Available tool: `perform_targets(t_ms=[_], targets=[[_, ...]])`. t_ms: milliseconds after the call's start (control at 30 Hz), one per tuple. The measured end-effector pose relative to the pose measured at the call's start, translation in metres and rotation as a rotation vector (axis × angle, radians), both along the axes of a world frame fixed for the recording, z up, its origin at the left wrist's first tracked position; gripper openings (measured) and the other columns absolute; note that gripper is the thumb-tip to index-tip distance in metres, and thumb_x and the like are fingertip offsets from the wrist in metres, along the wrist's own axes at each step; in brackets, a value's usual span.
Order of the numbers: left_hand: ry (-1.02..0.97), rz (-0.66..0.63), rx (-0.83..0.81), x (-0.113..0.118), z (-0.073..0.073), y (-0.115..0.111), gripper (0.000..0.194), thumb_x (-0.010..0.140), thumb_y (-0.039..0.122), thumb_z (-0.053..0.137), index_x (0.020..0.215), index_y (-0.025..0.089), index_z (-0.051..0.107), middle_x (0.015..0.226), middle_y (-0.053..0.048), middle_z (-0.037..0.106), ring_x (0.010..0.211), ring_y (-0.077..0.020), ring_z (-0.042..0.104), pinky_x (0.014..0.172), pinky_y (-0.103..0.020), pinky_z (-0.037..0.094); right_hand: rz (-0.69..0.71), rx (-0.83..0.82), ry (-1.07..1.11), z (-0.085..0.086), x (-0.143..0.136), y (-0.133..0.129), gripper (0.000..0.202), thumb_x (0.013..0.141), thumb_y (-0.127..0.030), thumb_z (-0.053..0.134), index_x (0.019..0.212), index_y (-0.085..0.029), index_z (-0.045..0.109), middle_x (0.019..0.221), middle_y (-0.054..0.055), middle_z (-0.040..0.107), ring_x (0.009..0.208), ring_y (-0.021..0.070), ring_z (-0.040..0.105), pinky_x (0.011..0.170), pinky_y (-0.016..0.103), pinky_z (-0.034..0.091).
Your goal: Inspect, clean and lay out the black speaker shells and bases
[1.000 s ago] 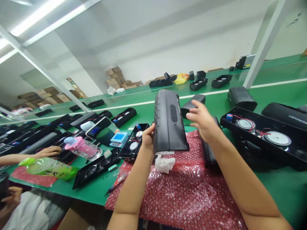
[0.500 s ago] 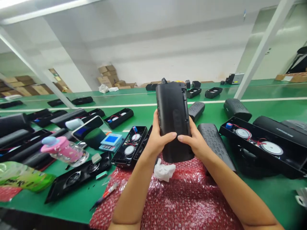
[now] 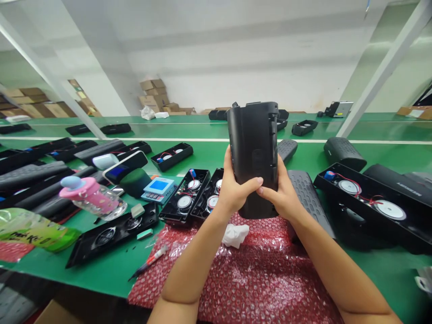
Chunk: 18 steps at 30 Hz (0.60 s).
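Note:
A black speaker housing is held up, roughly upright, above the table. My left hand is closed around its left side and my right hand around its right side. Both thumbs press on its near face, almost meeting low at the middle. The other fingers are hidden behind the housing. A row of clips or slots shows along its right edge. Below it lie a crumpled white tissue and a sheet of red bubble wrap.
Open housings with speaker drivers stand left of my hands, and a larger open one lies right. A textured black cover is beside my right forearm. Farther left are a blue device, a pink-lidded bottle and a marker pen.
The view has shifted a little. The housing appears slightly higher and farther right, turned so more of its clipped right edge shows. Both hands keep their hold.

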<state>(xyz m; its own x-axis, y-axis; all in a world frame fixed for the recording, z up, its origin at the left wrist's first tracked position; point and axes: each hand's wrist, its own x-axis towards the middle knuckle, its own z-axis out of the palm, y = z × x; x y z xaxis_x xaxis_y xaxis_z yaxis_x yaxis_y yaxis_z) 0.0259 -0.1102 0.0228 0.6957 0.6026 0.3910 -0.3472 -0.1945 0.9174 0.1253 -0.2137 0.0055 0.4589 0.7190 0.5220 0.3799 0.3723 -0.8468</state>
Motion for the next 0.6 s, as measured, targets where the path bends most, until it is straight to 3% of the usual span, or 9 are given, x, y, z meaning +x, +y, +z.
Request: perform_targets(t_ms=[167, 300, 400, 467, 533, 600], targets=[[-0.034, -0.006, -0.015, 0.003, -0.002, 0.004, 0.108, 0.063, 0.036, 0.075, 0.153, 0.026, 0.016, 0.156, -0.011, 0.039, 0.139, -0.0313, 0.046, 0.113, -0.040, 0.043, -0.054, -0.022, -0.040, -0.003, 0.001, 0.001, 0.109, 0.078, -0.052, 0.074, 0.159, -0.021, 0.007, 0.163, 0.012, 0.020, 0.150, 0.0265, 0.026, 0.126, 0.048, 0.024], [-0.060, -0.121, -0.125, 0.004, -0.004, 0.009, 0.105, 0.059, 0.037, 0.076, 0.150, 0.025, 0.025, 0.149, -0.010, 0.050, 0.134, -0.0332, 0.052, 0.109, -0.043, 0.048, -0.134, -0.120, -0.124, 0.005, -0.001, -0.015, 0.108, 0.082, -0.064, 0.069, 0.162, -0.025, 0.007, 0.165, 0.009, 0.017, 0.152, 0.0304, 0.020, 0.125, 0.055, 0.019], [-0.025, -0.238, -0.274, 0.002, -0.008, 0.017, 0.088, 0.068, 0.053, 0.063, 0.146, 0.020, 0.036, 0.139, -0.011, 0.060, 0.128, -0.0349, 0.057, 0.105, -0.048, 0.051, -0.091, -0.104, -0.215, 0.019, -0.009, -0.041, 0.092, 0.088, -0.071, 0.057, 0.161, -0.033, 0.016, 0.162, 0.004, 0.029, 0.150, 0.0324, 0.027, 0.124, 0.059, 0.019], [-0.048, -0.248, -0.355, -0.001, -0.010, 0.025, 0.082, 0.078, 0.069, 0.043, 0.143, 0.018, 0.044, 0.136, -0.013, 0.062, 0.128, -0.0358, 0.056, 0.102, -0.052, 0.052, 0.008, -0.042, -0.226, 0.030, -0.017, -0.059, 0.089, 0.090, -0.074, 0.052, 0.161, -0.038, 0.013, 0.158, 0.002, 0.038, 0.146, 0.0325, 0.034, 0.123, 0.059, 0.024], [-0.019, -0.257, -0.387, -0.005, -0.009, 0.035, 0.087, 0.081, 0.080, 0.029, 0.139, 0.019, 0.051, 0.135, -0.014, 0.063, 0.126, -0.0376, 0.057, 0.098, -0.056, 0.053, 0.099, 0.017, -0.204, 0.038, -0.023, -0.071, 0.085, 0.091, -0.073, 0.051, 0.160, -0.041, 0.014, 0.148, 0.003, 0.050, 0.140, 0.0330, 0.045, 0.119, 0.059, 0.034], [0.135, -0.311, -0.378, -0.010, -0.006, 0.046, 0.090, 0.080, 0.085, 0.031, 0.137, 0.020, 0.055, 0.133, -0.016, 0.064, 0.124, -0.0399, 0.058, 0.095, -0.059, 0.053, 0.118, 0.069, -0.227, 0.044, -0.027, -0.078, 0.069, 0.094, -0.062, 0.055, 0.156, -0.043, 0.030, 0.133, 0.004, 0.063, 0.125, 0.0317, 0.059, 0.110, 0.057, 0.046]])
